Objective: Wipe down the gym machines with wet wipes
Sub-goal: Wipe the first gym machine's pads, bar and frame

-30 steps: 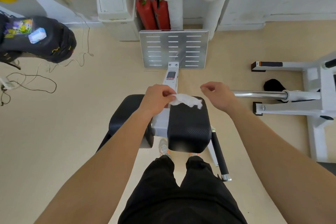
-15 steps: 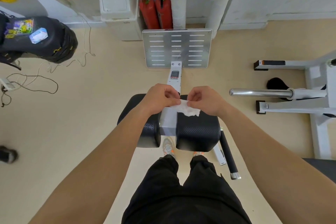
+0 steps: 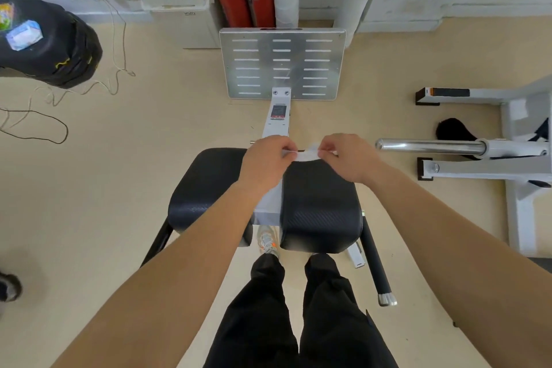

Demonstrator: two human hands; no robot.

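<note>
Above the far edge of the machine's black pads (image 3: pixel 319 203), my hands have come together on the wet wipe (image 3: pixel 307 154). A second ago only my left hand (image 3: pixel 265 162) held it, crumpled, with my right hand (image 3: pixel 348 158) apart. Now both pinch it between finger and thumb, one at each end, and it is stretched between them just over the padding. I judge I am opening it out flat, so wiping here has not begun; the pads and the metal footplate (image 3: pixel 282 63) beyond remain to do.
</note>
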